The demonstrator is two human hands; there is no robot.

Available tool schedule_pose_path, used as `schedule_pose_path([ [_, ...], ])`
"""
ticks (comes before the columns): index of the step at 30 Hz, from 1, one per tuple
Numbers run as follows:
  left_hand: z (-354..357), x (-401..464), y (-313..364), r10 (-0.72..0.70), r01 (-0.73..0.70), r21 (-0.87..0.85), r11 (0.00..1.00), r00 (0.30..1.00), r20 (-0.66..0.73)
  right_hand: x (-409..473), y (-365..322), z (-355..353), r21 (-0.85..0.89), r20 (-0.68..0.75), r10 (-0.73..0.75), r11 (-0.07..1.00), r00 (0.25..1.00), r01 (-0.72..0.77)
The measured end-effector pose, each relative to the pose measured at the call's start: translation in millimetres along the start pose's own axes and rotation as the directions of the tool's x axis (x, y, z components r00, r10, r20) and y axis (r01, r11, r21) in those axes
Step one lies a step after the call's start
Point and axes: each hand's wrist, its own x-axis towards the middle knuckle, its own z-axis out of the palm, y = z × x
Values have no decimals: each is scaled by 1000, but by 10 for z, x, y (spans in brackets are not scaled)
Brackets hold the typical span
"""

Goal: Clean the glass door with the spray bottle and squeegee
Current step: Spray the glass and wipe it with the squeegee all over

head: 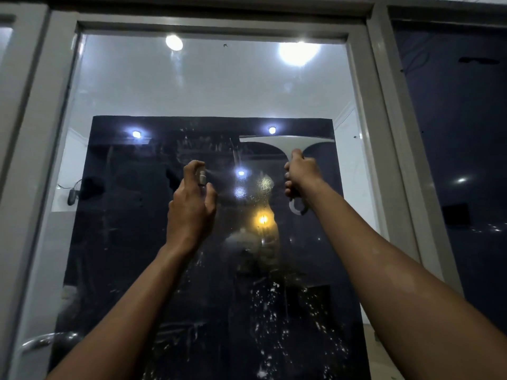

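The glass door (pixel 131 242) fills the view, dark, with reflected lights and wet droplets and streaks low on the pane. My left hand (pixel 190 207) grips a small spray bottle (pixel 202 177), forefinger on its top, nozzle aimed at the glass; a faint mist shows to its right. My right hand (pixel 300 174) holds the white squeegee (pixel 286 142) by its handle, blade level and high against the pane, to the right of the bottle. The handle's ring end sticks out below my fist.
A pale door frame (pixel 367 111) borders the pane on both sides and the top. A metal door handle (pixel 46 342) sits at the lower left. Another dark pane (pixel 461 133) lies to the right.
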Motion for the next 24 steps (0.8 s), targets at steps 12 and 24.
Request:
schedule_pose_path([
  [12, -35, 372, 43, 5, -8, -26, 1000, 996, -91, 41, 368, -169, 98, -69, 29, 995, 997, -22],
  [24, -114, 114, -101, -34, 31, -81, 996, 999, -37, 164, 229, 309, 29, -29, 5, 1000, 1000, -4],
])
